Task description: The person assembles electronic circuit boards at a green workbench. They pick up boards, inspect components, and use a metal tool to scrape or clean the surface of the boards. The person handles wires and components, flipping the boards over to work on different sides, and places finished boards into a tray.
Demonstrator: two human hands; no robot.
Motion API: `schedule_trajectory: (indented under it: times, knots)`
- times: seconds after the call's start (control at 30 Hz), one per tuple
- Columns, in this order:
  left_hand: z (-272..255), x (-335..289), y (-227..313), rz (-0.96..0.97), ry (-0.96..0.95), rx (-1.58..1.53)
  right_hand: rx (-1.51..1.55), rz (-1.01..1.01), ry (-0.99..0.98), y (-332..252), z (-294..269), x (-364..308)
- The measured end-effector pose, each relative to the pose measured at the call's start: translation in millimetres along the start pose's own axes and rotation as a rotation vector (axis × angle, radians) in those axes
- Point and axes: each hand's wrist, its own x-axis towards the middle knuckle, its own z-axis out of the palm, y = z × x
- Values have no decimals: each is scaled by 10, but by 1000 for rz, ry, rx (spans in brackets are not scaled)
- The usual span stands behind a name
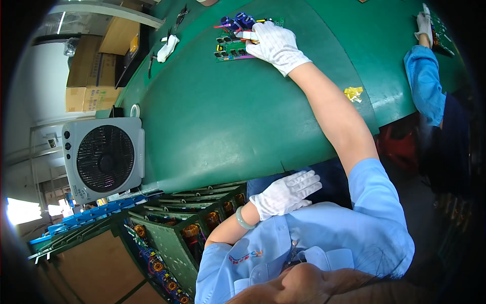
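My right hand (pixel 276 44), in a white striped glove, reaches across the green table to a green circuit board (pixel 232 46). Its fingers close over the board's right side, by a white part and some red wires. What exactly the fingertips pinch is partly hidden under the glove. Large blue capacitors (pixel 238 21) stand along the far side of this board, and rows of black parts cross its near half. My left hand (pixel 287 195), also gloved, rests near my body below the table's front edge, palm down with fingers stretched out and holding nothing.
A grey box fan (pixel 105 157) stands at the table's left edge, near a white tape roll (pixel 135 110). Cutters (pixel 180 17) and a white-wrapped tool (pixel 168 48) lie far left. Yellow scraps (pixel 353 93) lie right. Racked boards (pixel 172 243) stand lower left. A co-worker's gloved hand (pixel 424 24) holds another board.
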Motion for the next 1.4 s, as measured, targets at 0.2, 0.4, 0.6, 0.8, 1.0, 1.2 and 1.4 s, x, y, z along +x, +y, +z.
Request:
schedule_trajectory:
  times: [0.2, 0.4, 0.6, 0.8, 1.0, 1.2, 1.4]
  knots:
    - [-503, -127, 26, -262, 361, -141, 74, 35, -349, -105, -293, 80]
    - [-734, -137, -354, -652, 967, -28, 401, -210, -522, -384, -472, -53]
    - [-1027, -285, -783, -761, 1060, 292, 836, -181, -1181, -750, -898, -69]
    - [-1061, -338, -956, -782, 1056, 456, 616, 40, -384, -425, -399, -47]
    - [-1027, -394, -1034, -716, 1118, 283, 181, -54, -275, -167, 66, -262]
    - [-962, -464, -1045, -634, 1183, 57, 117, 16, -357, 0, 120, -200]
    - [-831, -511, -1123, -585, 1262, 35, 50, -17, -406, -70, 95, -232]
